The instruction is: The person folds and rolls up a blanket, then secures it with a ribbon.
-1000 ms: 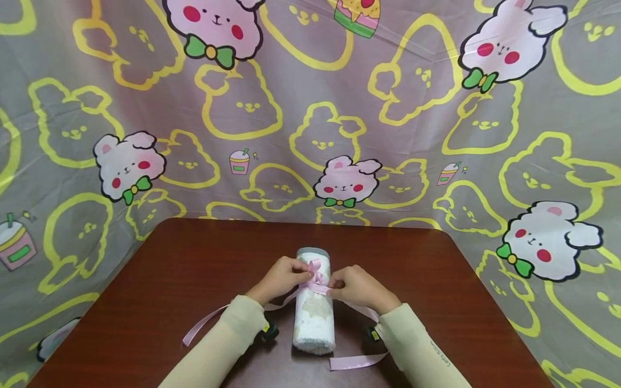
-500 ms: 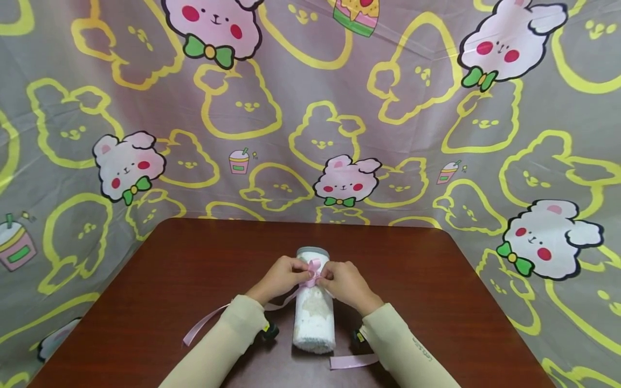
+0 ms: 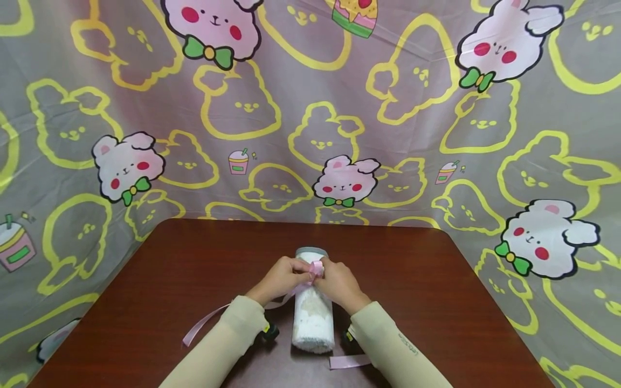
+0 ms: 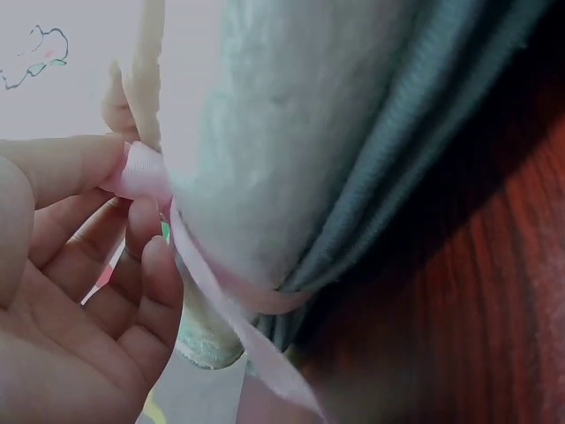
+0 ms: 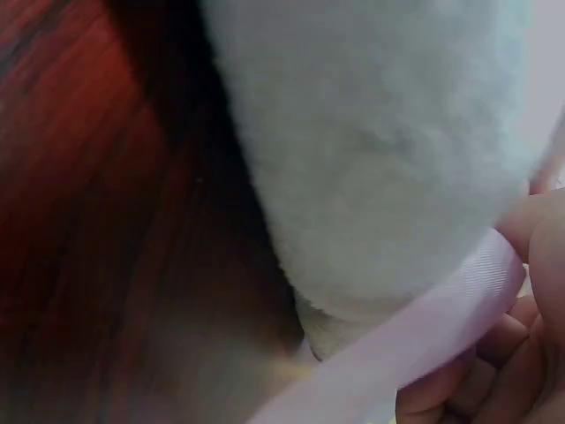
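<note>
A rolled-up white towel (image 3: 313, 319) with a greyish-beige patch lies lengthwise on the table, its grey-edged end facing away. Round its middle runs a pink ribbon (image 3: 317, 267), with a loop standing up on top. My left hand (image 3: 285, 277) pinches the ribbon between thumb and fingers, as the left wrist view also shows at the ribbon loop (image 4: 146, 172). Close against it on the other side, my right hand (image 3: 340, 283) pinches the ribbon too. In the right wrist view a ribbon length (image 5: 415, 331) passes through those fingers. The knot is largely hidden behind the fingers.
One ribbon tail (image 3: 204, 324) trails over the brown table (image 3: 233, 242) to the left. Another tail end (image 3: 346, 362) lies near the front, partly under the right sleeve (image 3: 393, 345). A patterned cloth (image 3: 271, 129) hangs behind the table and along both sides.
My right hand has moved left from the towel's right side to meet the left hand at the ribbon, and the loop there now stands differently. The left hand has barely moved.
</note>
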Demonstrator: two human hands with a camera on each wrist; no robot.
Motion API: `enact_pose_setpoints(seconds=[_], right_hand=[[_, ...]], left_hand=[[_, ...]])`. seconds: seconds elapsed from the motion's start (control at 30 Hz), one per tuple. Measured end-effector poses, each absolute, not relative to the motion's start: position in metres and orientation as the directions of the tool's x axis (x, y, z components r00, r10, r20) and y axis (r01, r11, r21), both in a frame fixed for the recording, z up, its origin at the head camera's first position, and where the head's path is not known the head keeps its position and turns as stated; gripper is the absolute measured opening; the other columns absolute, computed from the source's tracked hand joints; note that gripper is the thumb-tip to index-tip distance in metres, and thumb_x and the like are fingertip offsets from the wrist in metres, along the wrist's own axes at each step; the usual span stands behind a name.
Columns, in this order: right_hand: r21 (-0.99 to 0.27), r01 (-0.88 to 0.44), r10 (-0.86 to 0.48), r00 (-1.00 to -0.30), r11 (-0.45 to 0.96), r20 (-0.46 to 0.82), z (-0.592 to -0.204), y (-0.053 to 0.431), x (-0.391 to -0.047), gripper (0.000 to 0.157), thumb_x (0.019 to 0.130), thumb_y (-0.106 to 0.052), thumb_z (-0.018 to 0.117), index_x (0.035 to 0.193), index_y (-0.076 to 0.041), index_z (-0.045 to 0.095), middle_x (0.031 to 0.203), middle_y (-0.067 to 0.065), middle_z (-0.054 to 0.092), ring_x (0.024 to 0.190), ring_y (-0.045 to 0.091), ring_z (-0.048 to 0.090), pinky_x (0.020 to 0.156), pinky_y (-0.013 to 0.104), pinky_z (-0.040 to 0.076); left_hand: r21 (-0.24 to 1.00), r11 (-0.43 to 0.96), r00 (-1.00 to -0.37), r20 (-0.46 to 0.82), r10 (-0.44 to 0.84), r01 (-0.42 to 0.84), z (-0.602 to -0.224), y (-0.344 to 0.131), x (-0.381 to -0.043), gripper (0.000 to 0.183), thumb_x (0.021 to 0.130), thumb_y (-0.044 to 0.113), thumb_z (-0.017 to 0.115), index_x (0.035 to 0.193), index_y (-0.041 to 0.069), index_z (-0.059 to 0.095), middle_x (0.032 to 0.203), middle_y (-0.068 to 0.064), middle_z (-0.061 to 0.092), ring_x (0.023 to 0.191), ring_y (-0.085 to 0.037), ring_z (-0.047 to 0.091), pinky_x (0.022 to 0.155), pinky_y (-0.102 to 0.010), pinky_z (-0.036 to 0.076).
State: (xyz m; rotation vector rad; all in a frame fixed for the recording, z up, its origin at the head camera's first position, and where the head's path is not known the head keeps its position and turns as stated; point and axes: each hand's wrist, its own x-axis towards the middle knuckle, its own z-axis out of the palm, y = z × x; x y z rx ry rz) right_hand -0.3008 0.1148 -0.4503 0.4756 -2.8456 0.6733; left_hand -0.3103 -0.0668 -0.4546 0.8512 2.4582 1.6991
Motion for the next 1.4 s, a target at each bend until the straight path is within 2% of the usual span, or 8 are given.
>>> enact_pose_setpoints(seconds=[0.23,0.43,0.57,0.7,0.87,1.03,1.23,1.4], right_hand=[[-0.323,-0.39,-0.287,-0.902,0.862,0.322,-0.454,0.112,-0.301,0.023,0.084,-0.028,0.07,0.092,-0.008,0.061,0.062,0.003,0.057,0.055,0.023,0.058,0.048,0.041,0.043],[-0.482,-0.375,-0.307,-0.927,0.791,0.218,-0.454,0.121,-0.298,0.025,0.085,-0.029,0.065,0.102,-0.011,0.061,0.059,-0.004,0.053,0.052,0.011,0.049,0.046,0.031,0.04],[-0.565,-0.394,-0.349,-0.917,0.725,0.192,-0.449,0.126,-0.292,0.013,0.085,-0.022,0.063,0.094,-0.014,0.06,0.061,-0.008,0.054,0.051,0.008,0.048,0.045,0.028,0.04],[-0.572,-0.419,-0.343,-0.908,0.705,0.242,-0.447,0.126,-0.29,0.005,0.087,-0.017,0.066,0.087,-0.015,0.061,0.066,-0.01,0.059,0.055,0.008,0.05,0.048,0.027,0.042],[-0.48,-0.429,-0.31,-0.899,0.765,0.31,-0.451,0.119,-0.292,0.007,0.085,-0.018,0.07,0.085,-0.015,0.064,0.064,-0.008,0.057,0.056,0.01,0.049,0.049,0.029,0.041],[-0.306,-0.436,-0.299,-0.864,0.846,0.405,-0.455,0.11,-0.293,0.013,0.082,-0.023,0.072,0.08,-0.012,0.066,0.063,0.001,0.061,0.054,0.019,0.057,0.048,0.038,0.044],[-0.151,-0.41,-0.31,-0.842,0.899,0.442,-0.457,0.105,-0.295,0.016,0.078,-0.022,0.073,0.074,-0.01,0.063,0.065,0.007,0.063,0.054,0.029,0.061,0.044,0.042,0.045],[-0.095,-0.395,-0.321,-0.847,0.914,0.424,-0.458,0.104,-0.296,0.018,0.08,-0.022,0.073,0.087,-0.008,0.063,0.071,0.008,0.065,0.058,0.029,0.063,0.048,0.043,0.048]], left_hand=[[0.866,0.258,-0.845,0.282,0.454,0.428,-0.453,-0.067,-0.311,0.009,0.087,0.011,0.074,0.093,0.007,0.078,0.093,0.001,0.073,0.09,-0.011,0.062,0.075,-0.025,0.052],[0.851,0.278,-0.842,0.293,0.453,0.445,-0.453,-0.066,-0.31,0.006,0.087,0.008,0.073,0.088,0.006,0.078,0.087,0.001,0.072,0.082,-0.009,0.061,0.069,-0.024,0.05],[0.856,0.276,-0.846,0.288,0.448,0.437,-0.454,-0.066,-0.31,0.004,0.086,0.008,0.074,0.086,0.006,0.078,0.085,0.001,0.071,0.079,-0.007,0.059,0.066,-0.022,0.049],[0.844,0.267,-0.836,0.321,0.444,0.466,-0.455,-0.065,-0.311,0.005,0.086,0.006,0.074,0.088,0.003,0.077,0.086,-0.004,0.071,0.08,-0.009,0.058,0.066,-0.022,0.048],[0.867,0.224,-0.838,0.315,0.445,0.445,-0.456,-0.063,-0.309,0.006,0.086,-0.001,0.071,0.089,-0.005,0.075,0.09,-0.011,0.07,0.085,-0.014,0.059,0.069,-0.023,0.05],[0.921,0.166,-0.859,0.248,0.448,0.353,-0.457,-0.064,-0.307,0.008,0.086,0.001,0.072,0.092,-0.002,0.076,0.093,-0.006,0.069,0.085,-0.012,0.059,0.07,-0.024,0.052],[0.87,0.187,-0.819,0.328,0.472,0.456,-0.456,-0.065,-0.309,0.006,0.086,0.005,0.074,0.087,0.001,0.076,0.087,-0.007,0.071,0.081,-0.011,0.058,0.069,-0.024,0.049],[0.856,0.216,-0.815,0.326,0.479,0.469,-0.458,-0.066,-0.31,0.005,0.087,0.009,0.074,0.087,0.005,0.078,0.087,-0.002,0.072,0.083,-0.009,0.06,0.073,-0.024,0.05]])
